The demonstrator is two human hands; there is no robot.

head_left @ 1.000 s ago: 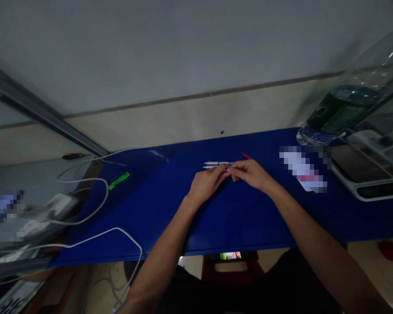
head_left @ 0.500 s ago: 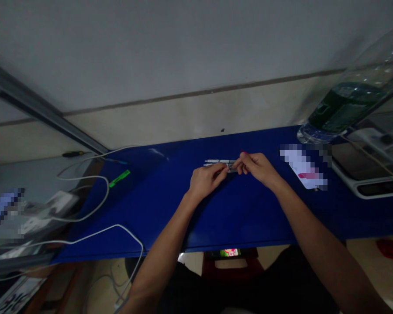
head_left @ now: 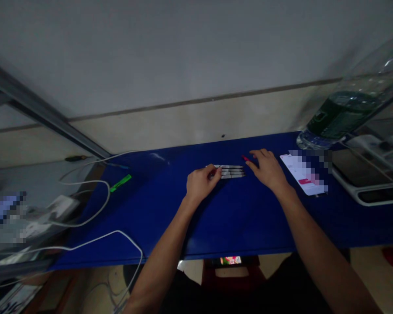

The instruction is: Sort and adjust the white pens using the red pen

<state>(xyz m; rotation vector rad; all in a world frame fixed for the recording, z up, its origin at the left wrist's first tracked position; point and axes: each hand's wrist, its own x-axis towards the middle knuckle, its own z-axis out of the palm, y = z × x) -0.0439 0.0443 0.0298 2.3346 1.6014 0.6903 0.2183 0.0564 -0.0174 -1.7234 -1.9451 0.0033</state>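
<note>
Several slim white-and-grey pens (head_left: 231,172) lie side by side on the blue tabletop (head_left: 157,200), their dark tips pointing right. Over their left ends is my left hand (head_left: 198,185), thumb and fingers closed around them. To the right, my right hand (head_left: 268,170) is open, with index finger and thumb apart. A small pinkish-red piece (head_left: 245,158) is by its thumb tip, just beyond the pens' right ends; its kind is too small to make out.
A phone (head_left: 303,174) lies right of my right hand. Behind it stand a large clear bottle (head_left: 339,113) and a white device with a dark screen (head_left: 360,174). A green strip (head_left: 120,183) and white cables (head_left: 118,231) are at the left. A wall (head_left: 190,124) borders the back.
My right hand has moved right, away from the pens, and its fingers have spread. The red piece, earlier at its fingertips, now shows beside the thumb. My left hand stays on the pens.
</note>
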